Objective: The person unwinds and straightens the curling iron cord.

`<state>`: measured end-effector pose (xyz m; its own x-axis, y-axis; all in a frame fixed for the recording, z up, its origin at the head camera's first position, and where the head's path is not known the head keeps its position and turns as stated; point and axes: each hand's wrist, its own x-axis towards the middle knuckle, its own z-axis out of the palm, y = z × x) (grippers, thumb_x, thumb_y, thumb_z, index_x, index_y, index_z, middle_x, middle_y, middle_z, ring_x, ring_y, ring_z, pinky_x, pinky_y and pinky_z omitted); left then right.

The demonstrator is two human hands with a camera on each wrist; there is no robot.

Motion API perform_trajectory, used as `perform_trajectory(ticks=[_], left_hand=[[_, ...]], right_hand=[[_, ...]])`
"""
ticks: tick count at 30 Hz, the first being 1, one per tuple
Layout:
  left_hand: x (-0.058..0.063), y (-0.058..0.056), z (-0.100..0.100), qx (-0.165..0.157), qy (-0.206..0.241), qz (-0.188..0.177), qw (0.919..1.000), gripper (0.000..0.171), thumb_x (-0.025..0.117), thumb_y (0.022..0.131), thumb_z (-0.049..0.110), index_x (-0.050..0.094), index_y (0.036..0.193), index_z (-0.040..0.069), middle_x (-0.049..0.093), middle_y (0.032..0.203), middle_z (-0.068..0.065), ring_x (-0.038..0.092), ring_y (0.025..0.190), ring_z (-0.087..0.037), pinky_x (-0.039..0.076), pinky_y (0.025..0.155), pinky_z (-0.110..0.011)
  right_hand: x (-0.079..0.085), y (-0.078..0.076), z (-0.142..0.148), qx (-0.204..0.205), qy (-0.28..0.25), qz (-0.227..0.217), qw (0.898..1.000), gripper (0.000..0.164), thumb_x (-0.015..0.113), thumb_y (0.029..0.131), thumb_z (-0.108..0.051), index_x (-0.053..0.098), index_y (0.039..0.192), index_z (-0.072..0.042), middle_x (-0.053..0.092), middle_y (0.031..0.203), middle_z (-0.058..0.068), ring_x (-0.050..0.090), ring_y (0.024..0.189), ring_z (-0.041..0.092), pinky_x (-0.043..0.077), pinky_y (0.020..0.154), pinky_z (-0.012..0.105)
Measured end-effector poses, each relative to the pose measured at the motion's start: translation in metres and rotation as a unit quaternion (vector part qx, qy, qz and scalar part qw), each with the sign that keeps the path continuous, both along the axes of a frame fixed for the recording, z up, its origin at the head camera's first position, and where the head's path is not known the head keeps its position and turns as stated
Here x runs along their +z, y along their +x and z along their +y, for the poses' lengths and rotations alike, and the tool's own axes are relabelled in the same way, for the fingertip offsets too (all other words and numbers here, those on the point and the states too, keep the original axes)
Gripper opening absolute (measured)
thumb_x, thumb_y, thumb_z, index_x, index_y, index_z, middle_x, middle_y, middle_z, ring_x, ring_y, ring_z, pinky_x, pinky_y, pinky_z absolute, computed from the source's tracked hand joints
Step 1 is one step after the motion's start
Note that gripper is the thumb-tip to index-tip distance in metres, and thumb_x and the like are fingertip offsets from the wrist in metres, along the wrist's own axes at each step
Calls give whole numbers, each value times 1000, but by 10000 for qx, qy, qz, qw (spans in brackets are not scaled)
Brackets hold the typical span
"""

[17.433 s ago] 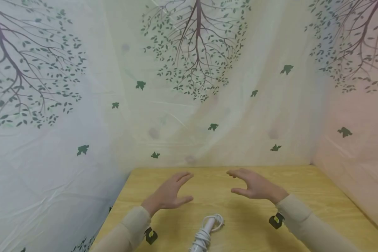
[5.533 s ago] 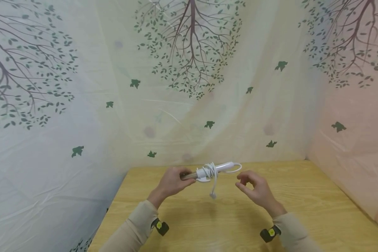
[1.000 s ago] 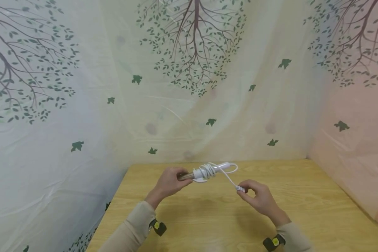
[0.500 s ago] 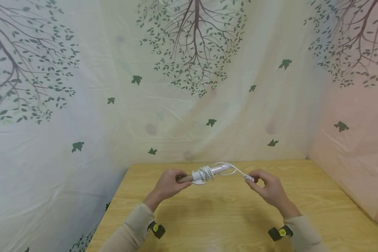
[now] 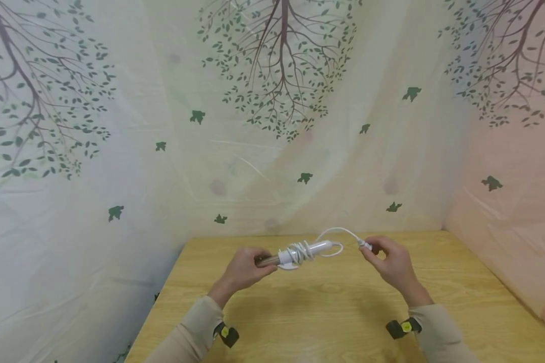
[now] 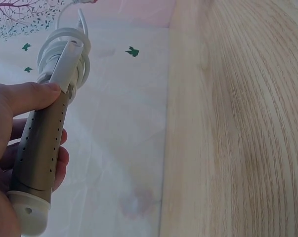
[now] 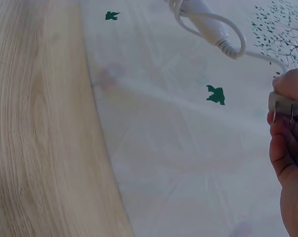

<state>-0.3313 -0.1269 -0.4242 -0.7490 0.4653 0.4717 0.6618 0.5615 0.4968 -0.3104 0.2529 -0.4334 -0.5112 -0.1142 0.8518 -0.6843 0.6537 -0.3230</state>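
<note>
A white curling iron (image 5: 320, 247) with a brownish metal barrel (image 6: 40, 143) is held up above the table, tilted slightly upward to the right. My left hand (image 5: 245, 269) grips it by the barrel, thumb along the top beside the white clamp lever (image 6: 67, 64). Several loops of the white cord (image 5: 297, 252) wrap around its middle. A free length of cord arcs over to the plug (image 7: 282, 104), whose two prongs show in the right wrist view. Between thumb and fingers, my right hand (image 5: 395, 264) pinches that plug.
A wood-grain table (image 5: 300, 322) lies below both hands. Pale fabric walls (image 5: 254, 191) printed with trees and green birds stand at its back and sides. Each wrist wears a black camera mount; the right wrist's mount (image 5: 401, 327) hangs low over the table.
Earlier the curling iron lay on the table; my left hand has lifted it. My right hand has taken the plug and, over the last second, moved it right and up, pulling out slack cord.
</note>
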Motion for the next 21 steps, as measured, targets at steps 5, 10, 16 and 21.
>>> perform_trajectory(ticks=[5, 10, 16, 21], left_hand=[[-1, 1, 0, 38, -48, -105, 9999, 23, 79, 82, 27, 73, 95, 9, 72, 83, 2, 56, 61, -1, 48, 57, -20], [0, 2, 0, 37, -47, -53, 10000, 23, 79, 82, 27, 73, 95, 9, 72, 83, 2, 56, 62, -1, 47, 57, -20], [0, 4, 1, 73, -39, -97, 9999, 22, 79, 82, 26, 73, 95, 10, 71, 84, 3, 57, 64, -2, 47, 59, -20], [1, 6, 0, 50, -56, -124, 9999, 21, 79, 81, 25, 73, 95, 10, 71, 84, 2, 57, 63, -2, 48, 59, -20]], right_hand=[[-4, -2, 1, -369, -157, -298, 9988, 21, 80, 72, 3, 69, 88, -5, 63, 73, -3, 51, 65, 1, 39, 59, 11], [-8, -3, 5, -693, -81, -1058, 9919, 12, 79, 79, -7, 70, 87, -7, 64, 74, -2, 52, 66, 2, 45, 59, 18], [-12, -1, 10, -685, 169, -2393, 9684, 12, 73, 87, -19, 69, 89, -8, 65, 78, 0, 53, 68, 7, 45, 58, 23], [-15, 2, 12, -481, 248, -3080, 9499, 15, 72, 89, -23, 68, 89, -9, 62, 77, 0, 52, 69, 10, 44, 58, 24]])
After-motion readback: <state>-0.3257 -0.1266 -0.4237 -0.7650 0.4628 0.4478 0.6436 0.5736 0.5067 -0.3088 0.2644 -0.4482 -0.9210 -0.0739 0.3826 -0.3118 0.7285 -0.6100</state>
